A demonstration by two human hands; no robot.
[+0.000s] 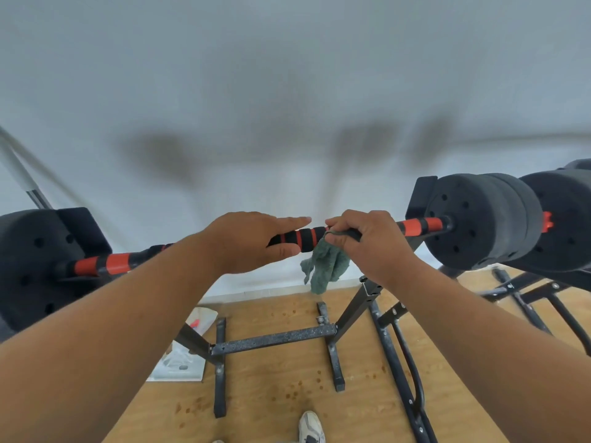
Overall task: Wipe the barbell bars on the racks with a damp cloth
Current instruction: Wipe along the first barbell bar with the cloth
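You're mid-wipe on the racked barbell bar [297, 235]: your right hand [367, 241] pinches the green cloth [326, 266] around it, most of the cloth hanging below the grip. Your left hand [252, 241], fingers straight, steadies the foam just beside. Next, probably slide the cloth toward the right plates [479, 219].

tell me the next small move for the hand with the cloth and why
Probably slide the right hand along the bar toward the right plates. It grips the green cloth against the bar, with most of the cloth hanging loose, while the left hand rests open on the foam grip beside it, steadying it.
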